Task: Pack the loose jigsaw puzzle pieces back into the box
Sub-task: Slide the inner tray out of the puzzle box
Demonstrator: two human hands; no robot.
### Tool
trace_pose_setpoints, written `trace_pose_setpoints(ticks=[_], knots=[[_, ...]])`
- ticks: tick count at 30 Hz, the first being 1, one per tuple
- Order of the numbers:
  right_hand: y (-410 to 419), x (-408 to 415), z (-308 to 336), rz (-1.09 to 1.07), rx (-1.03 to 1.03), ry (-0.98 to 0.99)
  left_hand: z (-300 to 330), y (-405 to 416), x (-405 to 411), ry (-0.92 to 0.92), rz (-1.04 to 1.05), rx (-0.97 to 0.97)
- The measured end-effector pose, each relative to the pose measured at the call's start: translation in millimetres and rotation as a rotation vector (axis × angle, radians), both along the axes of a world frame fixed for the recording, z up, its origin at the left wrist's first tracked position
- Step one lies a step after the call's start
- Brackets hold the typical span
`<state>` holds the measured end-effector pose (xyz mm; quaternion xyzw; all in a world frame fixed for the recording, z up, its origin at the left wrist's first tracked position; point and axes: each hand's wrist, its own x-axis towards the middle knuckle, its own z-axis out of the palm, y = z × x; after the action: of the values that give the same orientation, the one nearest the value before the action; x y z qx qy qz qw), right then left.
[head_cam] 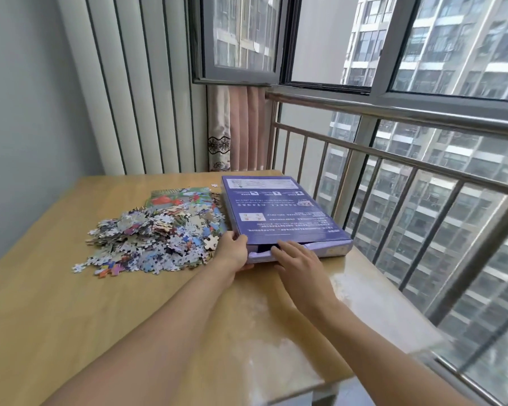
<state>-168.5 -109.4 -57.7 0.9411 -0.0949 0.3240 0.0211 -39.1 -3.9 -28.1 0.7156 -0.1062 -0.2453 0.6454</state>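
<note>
A flat purple puzzle box lies printed side up on the right part of the wooden table. Its near end flap is partly open. My left hand grips the box's near left corner, thumb on top. My right hand reaches to the near end, with its fingers at the flap opening. A heap of loose jigsaw pieces lies left of the box, partly covering a colourful printed sheet.
A single stray piece lies near the table's far edge. A metal railing and windows run along the right side, close to the table edge. A curtain hangs behind the table, and a wall stands to the left.
</note>
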Motion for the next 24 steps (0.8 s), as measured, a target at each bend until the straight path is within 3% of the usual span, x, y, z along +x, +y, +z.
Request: trace_pose_setpoints(ticks=[4,10,12,15,16,18,19,21,24], knots=[[-15.3,-9.8,-7.1,0.021,-0.003,0.023,-13.0,-0.2,-0.6,-0.062,0.025,0.029],[-19.0,-13.0,3.5,-0.069,0.058,0.291,-11.1,-6.3,-4.6,-0.292,0.089,0.249],[-18.0,-21.0,1.0,-0.031,0.198,0.309,-10.8,-6.2,2.8,-0.311,0.119,0.302],[-16.4,-45.5,6.4,0.134,0.597,0.182,-9.7,-6.6,10.7,-0.325,0.071,0.365],[-23.6,-50.3,10.4,0.072,0.703,0.002,-8.6,-6.3,9.3,-0.324,0.048,0.376],[-54.3,-51.8,16.6,-0.251,0.710,-0.298,-7.2,-3.4,1.3,-0.332,0.007,0.371],[-70.4,-53.0,20.9,-0.413,0.691,-0.284,-6.3,-3.8,-5.2,-0.379,0.002,0.400],[-92.8,-48.7,25.2,-0.580,0.735,-0.026,-7.9,-6.2,-14.4,-0.535,0.045,0.537],[-108.4,-36.6,26.0,-0.473,0.801,0.087,-10.8,-10.2,-17.6,-0.676,0.081,0.632]])
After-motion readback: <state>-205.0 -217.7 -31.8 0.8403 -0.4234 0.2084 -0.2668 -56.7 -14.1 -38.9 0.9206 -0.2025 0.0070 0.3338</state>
